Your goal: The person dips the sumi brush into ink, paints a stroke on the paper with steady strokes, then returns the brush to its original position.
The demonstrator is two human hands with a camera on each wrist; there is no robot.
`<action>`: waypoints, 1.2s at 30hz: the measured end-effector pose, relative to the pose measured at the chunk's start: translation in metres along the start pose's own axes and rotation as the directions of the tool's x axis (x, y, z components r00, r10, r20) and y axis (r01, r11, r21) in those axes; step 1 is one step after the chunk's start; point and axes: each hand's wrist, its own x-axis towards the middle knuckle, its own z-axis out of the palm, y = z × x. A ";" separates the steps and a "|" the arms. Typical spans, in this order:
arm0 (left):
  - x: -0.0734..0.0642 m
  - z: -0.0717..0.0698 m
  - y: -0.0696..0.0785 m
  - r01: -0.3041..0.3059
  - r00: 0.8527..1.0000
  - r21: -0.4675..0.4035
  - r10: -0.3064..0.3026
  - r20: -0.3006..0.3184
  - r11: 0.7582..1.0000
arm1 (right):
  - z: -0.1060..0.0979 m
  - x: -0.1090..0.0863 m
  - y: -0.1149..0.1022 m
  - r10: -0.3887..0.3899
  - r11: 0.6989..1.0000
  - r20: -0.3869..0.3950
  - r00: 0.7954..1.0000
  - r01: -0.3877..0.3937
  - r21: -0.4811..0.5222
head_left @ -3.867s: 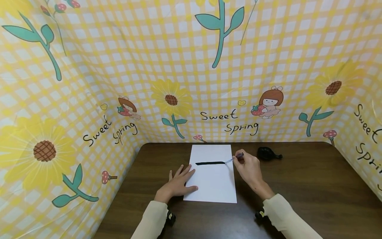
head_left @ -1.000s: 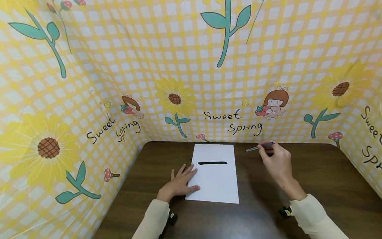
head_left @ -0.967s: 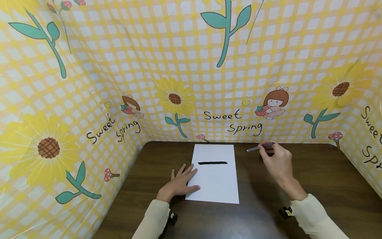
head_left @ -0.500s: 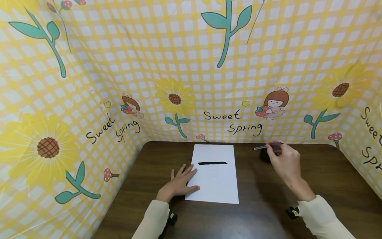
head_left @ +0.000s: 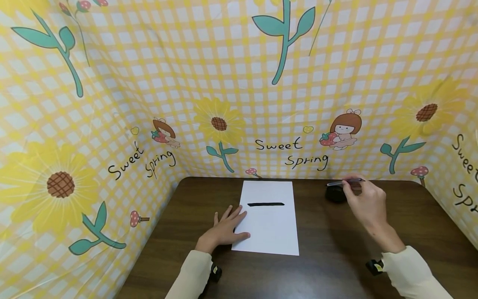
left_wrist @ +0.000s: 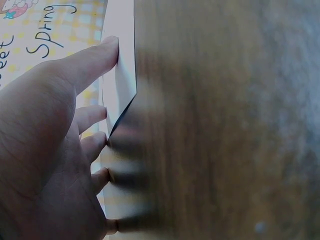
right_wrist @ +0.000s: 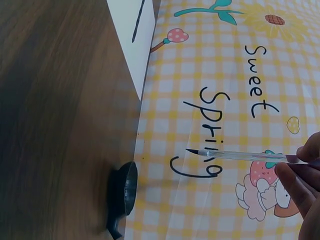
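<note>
My left hand (head_left: 221, 230) rests on the left edge of a white sheet of paper (head_left: 270, 232), fingers spread and straight. In the left wrist view that hand's thumb (left_wrist: 95, 62) lies on the paper near a corner. A thick black stroke (head_left: 266, 204) crosses the sheet's upper half. My right hand (head_left: 370, 205) pinches a paintbrush (right_wrist: 230, 154) with a clear handle and a dark pointed tip. The brush is held above a small black dish (head_left: 335, 195), apart from it in the right wrist view. My right hand hides the dish's handle in the head view.
A dark brown wooden table (head_left: 261, 278) carries everything. Yellow checked cloth (head_left: 179, 70) with flowers and lettering hangs behind it and at both sides. The black dish stands near the table's back edge, to the right of the paper.
The right hand has left the stroke's right end and carried the paintbrush rightwards, over the black dish. The left hand keeps its place on the paper.
</note>
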 end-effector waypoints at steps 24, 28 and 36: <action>-0.003 -0.008 0.013 0.070 0.996 0.068 -0.073 0.043 0.995 | -0.010 -0.003 0.018 -0.113 0.991 0.029 0.993 0.115 -0.068; -0.004 -0.008 0.014 0.070 0.996 0.069 -0.073 0.043 0.995 | -0.011 -0.002 0.019 -0.133 0.989 0.029 0.991 0.135 -0.064; -0.004 -0.008 0.014 0.068 0.997 0.068 -0.071 0.041 0.995 | -0.012 -0.002 0.025 -0.184 0.979 0.068 0.980 0.189 -0.076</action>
